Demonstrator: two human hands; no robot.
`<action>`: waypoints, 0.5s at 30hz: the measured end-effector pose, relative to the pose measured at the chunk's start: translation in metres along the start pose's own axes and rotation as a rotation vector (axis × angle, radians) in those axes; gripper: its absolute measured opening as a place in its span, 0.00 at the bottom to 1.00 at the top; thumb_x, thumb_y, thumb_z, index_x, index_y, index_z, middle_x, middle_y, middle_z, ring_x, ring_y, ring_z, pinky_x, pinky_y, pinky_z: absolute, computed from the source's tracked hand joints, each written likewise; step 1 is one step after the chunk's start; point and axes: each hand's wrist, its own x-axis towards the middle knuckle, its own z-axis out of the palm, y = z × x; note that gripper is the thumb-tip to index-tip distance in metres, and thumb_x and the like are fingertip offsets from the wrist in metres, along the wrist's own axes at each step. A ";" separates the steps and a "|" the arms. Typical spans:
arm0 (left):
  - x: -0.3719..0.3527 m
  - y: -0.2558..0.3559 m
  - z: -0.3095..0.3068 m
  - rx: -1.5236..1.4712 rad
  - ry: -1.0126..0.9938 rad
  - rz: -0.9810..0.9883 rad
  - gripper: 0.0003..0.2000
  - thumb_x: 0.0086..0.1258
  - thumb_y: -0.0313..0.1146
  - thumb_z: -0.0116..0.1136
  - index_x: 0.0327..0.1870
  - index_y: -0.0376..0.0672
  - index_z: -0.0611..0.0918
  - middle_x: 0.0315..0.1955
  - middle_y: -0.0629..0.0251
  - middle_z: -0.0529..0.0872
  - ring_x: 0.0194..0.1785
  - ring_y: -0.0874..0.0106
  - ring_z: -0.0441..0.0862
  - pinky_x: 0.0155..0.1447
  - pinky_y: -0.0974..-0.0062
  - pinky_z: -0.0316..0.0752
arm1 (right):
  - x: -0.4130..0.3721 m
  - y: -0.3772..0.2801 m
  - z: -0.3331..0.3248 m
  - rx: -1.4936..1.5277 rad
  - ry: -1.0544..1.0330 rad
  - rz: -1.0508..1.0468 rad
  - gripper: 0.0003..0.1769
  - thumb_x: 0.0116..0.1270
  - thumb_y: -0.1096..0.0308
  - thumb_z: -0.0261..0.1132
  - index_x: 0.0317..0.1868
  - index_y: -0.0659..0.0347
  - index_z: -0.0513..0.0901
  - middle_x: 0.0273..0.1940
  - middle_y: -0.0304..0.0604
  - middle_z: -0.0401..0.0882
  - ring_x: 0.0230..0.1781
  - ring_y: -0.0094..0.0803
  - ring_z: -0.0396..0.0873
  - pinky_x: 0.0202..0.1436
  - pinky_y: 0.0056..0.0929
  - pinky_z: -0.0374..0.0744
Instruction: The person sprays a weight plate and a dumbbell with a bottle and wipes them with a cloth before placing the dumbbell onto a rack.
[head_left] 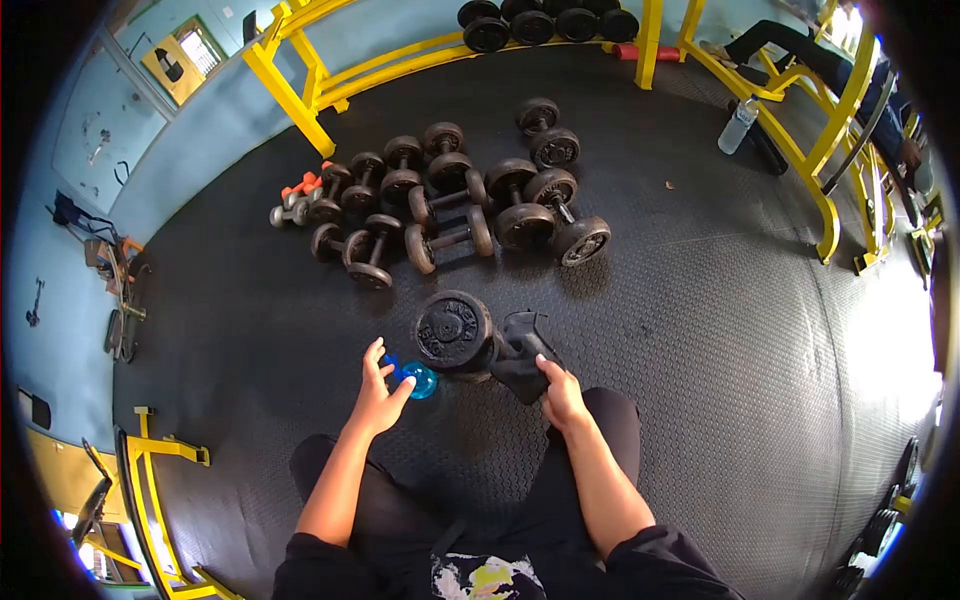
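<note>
A large black dumbbell (452, 332) rests on the floor in front of my crossed legs, its near round weight facing me. Black cloth (524, 362) lies over its handle and right side, hiding much of that end. My right hand (564, 396) pinches the cloth's near right edge between thumb and fingers. To the left of the weight, my left hand (376, 402) has its fingers apart and raised. A translucent blue, rounded object (420, 380), looking like a small bottle, is right by its thumb, and my thumb overlaps it in this view.
Several worn dumbbells (450, 238) stand and lie in rows ahead, with small orange and grey ones at their left. A yellow rack (300, 100) holds more dumbbells behind. A water bottle (738, 127) stands near a yellow bench frame (815, 160), where another person's legs show.
</note>
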 end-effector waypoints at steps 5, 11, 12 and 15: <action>0.039 -0.017 0.023 -0.008 0.063 0.099 0.38 0.72 0.35 0.62 0.78 0.47 0.52 0.69 0.39 0.65 0.62 0.52 0.78 0.65 0.57 0.74 | 0.002 0.014 -0.009 -0.019 0.036 -0.043 0.20 0.73 0.64 0.61 0.51 0.77 0.80 0.50 0.50 0.84 0.50 0.38 0.83 0.57 0.35 0.78; 0.079 -0.038 0.036 -0.128 0.119 0.086 0.30 0.73 0.35 0.59 0.73 0.38 0.62 0.61 0.40 0.75 0.64 0.51 0.76 0.67 0.59 0.72 | -0.052 -0.016 0.037 -1.294 0.000 -0.166 0.19 0.65 0.73 0.61 0.56 0.66 0.81 0.45 0.48 0.84 0.50 0.35 0.81 0.56 0.31 0.76; 0.086 -0.045 0.038 -0.153 0.128 0.098 0.29 0.73 0.35 0.58 0.72 0.37 0.63 0.60 0.40 0.75 0.63 0.50 0.76 0.67 0.58 0.71 | -0.053 -0.025 0.037 -1.548 -0.198 -0.381 0.20 0.62 0.75 0.61 0.56 0.65 0.81 0.46 0.50 0.83 0.50 0.38 0.81 0.57 0.32 0.77; 0.104 -0.069 0.048 -0.265 0.140 0.143 0.25 0.75 0.35 0.55 0.69 0.37 0.67 0.58 0.41 0.77 0.61 0.50 0.77 0.66 0.58 0.70 | -0.071 -0.045 0.106 -2.071 -0.364 -0.520 0.26 0.57 0.75 0.62 0.59 0.56 0.81 0.49 0.54 0.81 0.52 0.46 0.81 0.58 0.39 0.77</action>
